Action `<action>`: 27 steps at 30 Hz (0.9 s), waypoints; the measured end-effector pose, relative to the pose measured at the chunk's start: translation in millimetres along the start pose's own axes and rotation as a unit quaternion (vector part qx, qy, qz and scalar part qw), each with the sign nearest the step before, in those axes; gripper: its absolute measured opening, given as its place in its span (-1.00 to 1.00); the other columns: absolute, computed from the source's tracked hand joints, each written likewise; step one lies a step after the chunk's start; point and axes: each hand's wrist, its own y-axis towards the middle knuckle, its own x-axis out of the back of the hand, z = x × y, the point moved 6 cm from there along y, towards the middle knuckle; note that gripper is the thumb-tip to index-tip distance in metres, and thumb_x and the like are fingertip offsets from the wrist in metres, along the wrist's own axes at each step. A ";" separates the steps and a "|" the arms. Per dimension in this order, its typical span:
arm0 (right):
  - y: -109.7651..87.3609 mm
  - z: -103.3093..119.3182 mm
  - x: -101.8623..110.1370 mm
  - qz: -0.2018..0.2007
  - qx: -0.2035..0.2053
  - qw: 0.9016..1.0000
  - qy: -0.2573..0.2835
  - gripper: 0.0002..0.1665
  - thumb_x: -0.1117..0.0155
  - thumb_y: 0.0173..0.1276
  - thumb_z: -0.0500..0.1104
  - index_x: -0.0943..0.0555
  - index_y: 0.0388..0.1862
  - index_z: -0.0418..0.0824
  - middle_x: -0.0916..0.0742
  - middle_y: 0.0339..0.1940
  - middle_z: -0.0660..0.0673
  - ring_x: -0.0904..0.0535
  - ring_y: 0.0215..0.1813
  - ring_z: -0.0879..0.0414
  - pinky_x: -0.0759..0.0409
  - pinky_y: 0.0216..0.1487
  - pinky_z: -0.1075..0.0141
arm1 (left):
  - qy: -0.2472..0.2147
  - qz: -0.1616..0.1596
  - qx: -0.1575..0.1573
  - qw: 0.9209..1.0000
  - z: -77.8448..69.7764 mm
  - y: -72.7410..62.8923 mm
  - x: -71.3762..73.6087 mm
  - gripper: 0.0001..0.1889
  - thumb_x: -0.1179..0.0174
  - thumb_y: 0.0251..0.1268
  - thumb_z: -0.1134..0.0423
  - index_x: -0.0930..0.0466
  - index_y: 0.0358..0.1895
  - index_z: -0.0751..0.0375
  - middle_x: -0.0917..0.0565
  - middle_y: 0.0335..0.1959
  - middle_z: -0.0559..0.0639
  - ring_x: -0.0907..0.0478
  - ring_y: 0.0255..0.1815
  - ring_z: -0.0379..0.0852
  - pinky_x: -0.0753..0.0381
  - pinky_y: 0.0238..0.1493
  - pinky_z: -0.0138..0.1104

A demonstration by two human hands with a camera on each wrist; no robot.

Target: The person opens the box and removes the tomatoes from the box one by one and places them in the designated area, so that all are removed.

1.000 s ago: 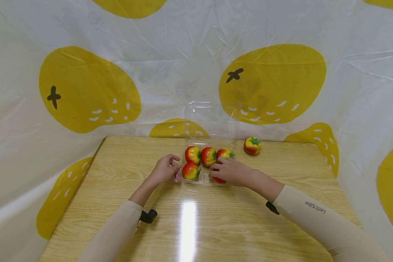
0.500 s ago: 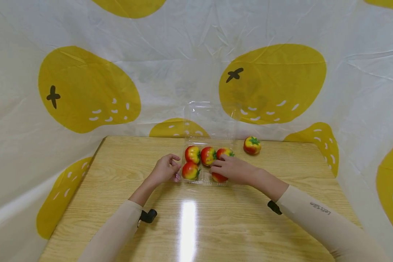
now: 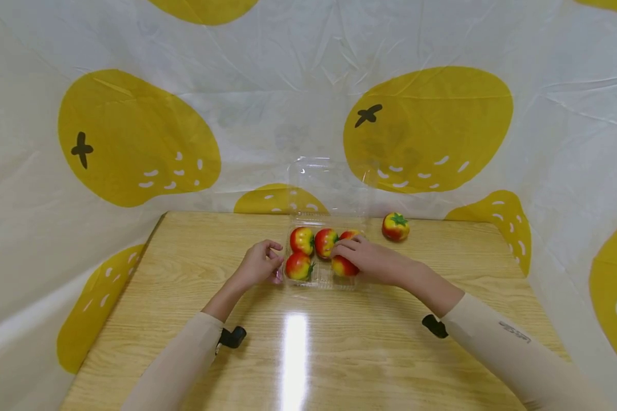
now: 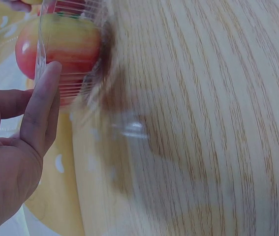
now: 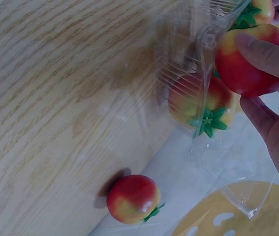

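A clear plastic clamshell container (image 3: 321,279) stands with its lid (image 3: 331,185) raised at the back. Inside sit several red-and-yellow toy tomatoes, including one at back left (image 3: 301,241) and one at front left (image 3: 299,266). My right hand (image 3: 367,260) grips a tomato (image 5: 250,59) over the front right of the container, thumb on one side and fingers on the other. Beneath my right fingers, the back right tomato (image 5: 210,110) is partly hidden. At the container's left side, my left hand (image 4: 18,132) pinches the rim, its longer fingers against the outer wall.
One more toy tomato (image 3: 395,227) lies outside the container, near the table's back right edge. The wooden table (image 3: 391,348) meets a white curtain (image 3: 283,103) with big yellow fruit prints behind and at both sides.
My right hand has shifted slightly up and to the right with its tomato, which shows more between the fingers now. My left hand has stayed in place.
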 end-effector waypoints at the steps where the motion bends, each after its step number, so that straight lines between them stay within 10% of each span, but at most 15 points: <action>1: -0.7 -0.7 1.4 -0.004 -0.004 1.000 0.008 -0.28 -0.59 0.20 -0.29 -0.49 0.32 -0.17 -0.60 0.33 -0.20 -0.49 0.26 -0.23 -0.64 0.29 -0.02 | 0.000 0.000 0.000 1.000 0.1 0.2 0.1 -0.66 -0.16 0.47 0.49 -0.45 0.24 0.41 -0.59 -0.30 0.19 -0.66 -0.61 -0.08 -0.83 -0.44 -0.03; 27: -30.6 -18.6 18.4 -0.085 -0.050 0.990 0.100 -0.24 -0.61 0.18 -0.28 -0.44 0.30 -0.32 -0.57 0.28 -0.26 -0.53 0.34 -0.17 -0.63 0.34 -0.07 | -0.004 0.002 0.000 1.000 1.7 0.8 0.3 -0.65 -0.19 0.46 0.48 -0.45 0.23 0.43 -0.61 -0.31 0.19 -0.66 -0.61 -0.09 -0.82 -0.50 -0.12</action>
